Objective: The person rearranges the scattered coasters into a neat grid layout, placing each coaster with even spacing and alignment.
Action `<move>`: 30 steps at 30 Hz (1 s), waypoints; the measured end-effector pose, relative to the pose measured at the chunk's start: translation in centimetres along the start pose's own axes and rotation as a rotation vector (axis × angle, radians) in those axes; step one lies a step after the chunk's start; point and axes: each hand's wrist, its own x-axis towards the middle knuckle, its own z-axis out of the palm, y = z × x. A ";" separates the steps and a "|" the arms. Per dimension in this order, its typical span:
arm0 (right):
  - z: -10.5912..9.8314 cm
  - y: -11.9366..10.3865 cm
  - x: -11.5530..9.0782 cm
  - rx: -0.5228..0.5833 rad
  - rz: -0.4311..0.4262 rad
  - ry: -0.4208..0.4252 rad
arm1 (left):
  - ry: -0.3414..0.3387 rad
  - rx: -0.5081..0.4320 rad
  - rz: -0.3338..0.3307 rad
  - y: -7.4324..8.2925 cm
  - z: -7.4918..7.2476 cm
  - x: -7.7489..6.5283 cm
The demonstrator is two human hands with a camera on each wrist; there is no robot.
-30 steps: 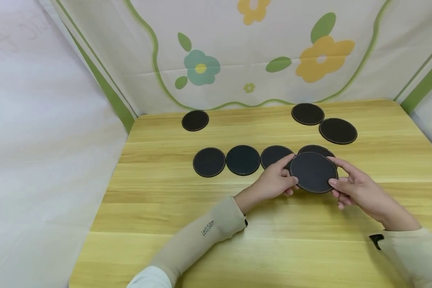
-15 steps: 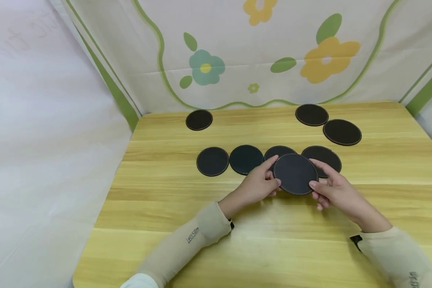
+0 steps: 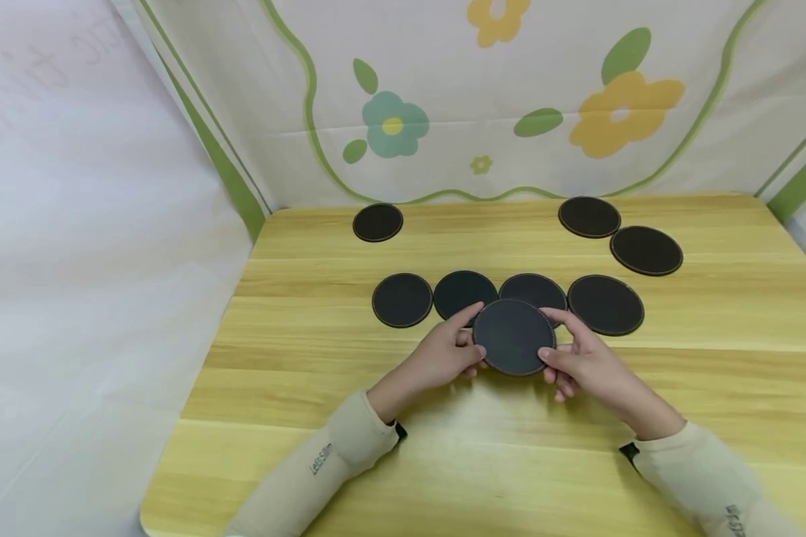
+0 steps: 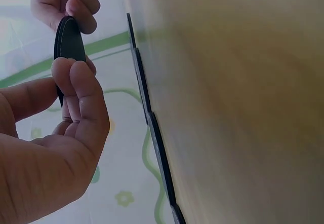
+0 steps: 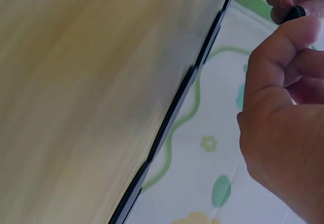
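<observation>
Both hands hold one round black coaster with a stitched rim, raised above the table and tipped toward the head camera. On its left edge the left hand pinches it between thumb and fingers, seen also in the left wrist view. The right hand pinches the opposite edge. Behind the held coaster lies a row of similar coasters: a far-left one, a second, a third and a right one. The held coaster partly covers the middle two from view.
At the table's back left lies a single coaster. Two more, a rear one and a front one, lie at the back right, edges touching. A flowered curtain hangs behind the wooden table, and a white sheet along its left.
Both hands have moved left with the held coaster, from in front of the row's right end to in front of its middle. The right coaster of the row is now uncovered.
</observation>
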 end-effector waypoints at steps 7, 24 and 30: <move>2.5 -0.4 1.3 -0.038 0.053 -0.049 | -0.026 0.010 -0.062 -1.0 -2.6 -2.3; 8.1 -0.9 4.9 -0.122 0.196 -0.195 | -0.047 0.178 -0.199 -2.6 -7.8 -5.7; 9.7 -0.9 6.2 -0.161 0.201 -0.218 | -0.020 0.197 -0.253 -2.7 -9.2 -6.5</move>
